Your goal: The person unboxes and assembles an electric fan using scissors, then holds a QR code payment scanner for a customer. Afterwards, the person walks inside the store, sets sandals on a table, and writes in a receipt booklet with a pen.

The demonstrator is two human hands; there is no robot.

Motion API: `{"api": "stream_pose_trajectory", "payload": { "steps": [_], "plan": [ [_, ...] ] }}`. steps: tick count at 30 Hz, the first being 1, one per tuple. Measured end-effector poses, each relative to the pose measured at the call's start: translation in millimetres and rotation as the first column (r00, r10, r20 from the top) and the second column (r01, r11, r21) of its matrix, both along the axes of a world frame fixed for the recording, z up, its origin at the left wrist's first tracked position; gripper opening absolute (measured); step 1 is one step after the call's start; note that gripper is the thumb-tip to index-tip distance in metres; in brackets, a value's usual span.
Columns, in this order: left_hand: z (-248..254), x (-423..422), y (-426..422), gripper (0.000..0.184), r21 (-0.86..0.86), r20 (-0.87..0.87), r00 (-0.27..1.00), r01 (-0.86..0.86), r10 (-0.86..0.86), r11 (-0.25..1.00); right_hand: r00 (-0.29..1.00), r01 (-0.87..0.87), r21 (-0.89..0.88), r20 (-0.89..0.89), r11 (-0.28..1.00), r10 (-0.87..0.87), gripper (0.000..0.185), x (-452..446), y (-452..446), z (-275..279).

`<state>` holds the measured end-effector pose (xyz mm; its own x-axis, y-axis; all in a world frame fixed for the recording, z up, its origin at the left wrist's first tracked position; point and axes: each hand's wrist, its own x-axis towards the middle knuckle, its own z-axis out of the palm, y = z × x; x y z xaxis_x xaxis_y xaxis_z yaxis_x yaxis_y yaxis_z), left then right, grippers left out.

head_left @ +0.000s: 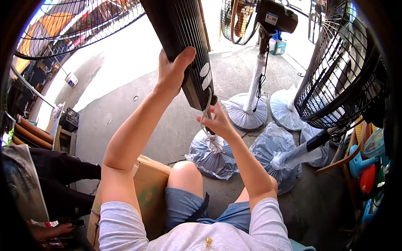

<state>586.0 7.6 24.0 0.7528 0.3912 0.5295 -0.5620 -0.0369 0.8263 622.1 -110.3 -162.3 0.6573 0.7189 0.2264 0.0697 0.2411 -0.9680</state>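
My left hand [175, 71] grips the side of a long black slatted unit that looks like a tower fan [184, 29], its thumb lying across the slats. The unit leans and runs out of view at the top. Under its lower end, my right hand [215, 120] curls round the short dark post, next to a black knob [214, 100]. A grey cord [208, 98] hangs from the unit past my right fingers to a tied bundle. Below stands a round base [211, 161] wrapped in plastic. My right palm hides part of the post.
Pedestal fans with black cages [335, 71] and bagged bases [247, 111] crowd the right. A cardboard box [153, 184] stands by my left knee. Another person's hand [63, 229] holds a dark object at lower left. A black crate [69, 119] sits farther left.
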Motion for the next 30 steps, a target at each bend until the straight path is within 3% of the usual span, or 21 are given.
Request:
{"api": "stream_pose_trajectory", "payload": {
  "steps": [1,3,4,6,7,9,11,13,14,15,17,19,22,25,26,27,29,30],
  "plan": [
    [0,0,0,0.035,0.008,0.005,1.0,-0.003,0.002,1.0,0.985,0.088,-0.064,0.151,0.994,-0.078,0.048,-6,5,3],
    [1,-1,3,0.033,0.002,0.013,1.0,0.017,-0.017,1.0,0.991,0.137,0.076,-0.01,0.988,-0.136,0.028,1,31,-26],
    [2,-3,5,0.035,0.029,-0.008,1.0,0.008,-0.008,1.0,0.991,0.136,0.086,-0.01,0.987,-0.136,0.028,-1,39,-29],
    [4,-9,4,0.037,0.032,0.004,1.0,0.003,-0.003,0.999,0.928,0.371,0.031,0.02,0.928,-0.371,0.024,-9,51,-32],
    [5,-12,3,0.039,0.025,0.009,1.0,-0.001,0.001,1.0,0.927,0.374,0.036,0.019,0.927,-0.374,0.024,-15,55,-31],
    [5,-19,13,0.047,0.051,-0.04,0.998,0.049,-0.047,0.997,0.78,0.6,0.067,0.173,0.797,-0.602,0.025,-28,57,-29],
    [3,-24,20,0.069,0.127,-0.052,0.997,0.068,-0.062,0.99,0.801,0.584,0.023,0.143,0.811,-0.581,0.023,-34,52,-21],
    [12,-32,15,0.071,0.101,-0.07,0.994,0.09,-0.084,0.991,0.877,0.455,0.033,0.156,0.89,-0.455,0.025,-38,45,-12],
    [14,-35,17,0.072,0.098,-0.071,0.993,0.102,-0.095,0.99,0.939,0.331,-0.06,0.118,0.942,-0.323,0.025,-40,35,-3],
    [15,-40,19,0.073,0.093,-0.075,0.992,0.111,-0.104,0.989,0.94,0.332,-0.066,0.112,0.941,-0.323,0.025,-44,30,0],
    [16,-50,18,0.075,0.068,-0.095,0.989,0.12,-0.113,0.991,0.998,0.058,0.11,-0.001,0.992,-0.059,0.022,-54,23,4],
    [14,-57,16,0.076,0.052,-0.079,0.988,0.139,-0.135,0.989,0.993,0.114,0.073,-0.044,0.991,-0.111,0.016,-73,17,6],
    [10,-67,19,0.084,0.03,-0.06,0.961,0.273,-0.271,0.961,0.924,0.378,0.046,0.05,0.925,-0.38,0.014,-94,13,2],
    [7,-77,16,0.091,0.046,-0.025,0.939,0.343,-0.342,0.938,0.956,0.275,0.105,0.073,0.956,-0.283,0.017,-97,4,5],
    [4,-79,15,0.095,0.057,0.003,0.928,0.373,-0.374,0.926,0.988,0.132,0.126,0.06,0.983,-0.14,0.019,-92,-3,3],
    [2,-82,12,0.095,0.049,-0.005,0.929,0.369,-0.369,0.928,0.99,0.128,0.121,0.05,0.984,-0.135,0.019,-92,-10,1],
    [8,-86,4,0.098,0.11,0.04,0.885,0.458,-0.464,0.882,0.999,-0.034,0.012,0.024,0.999,0.034,0.02,-91,-16,-1],
    [18,-87,6,0.099,0.175,0.054,0.864,0.485,-0.5,0.857,0.988,0.125,0.124,0.073,0.984,-0.134,0.023,-99,-11,-16]
  ]
}}
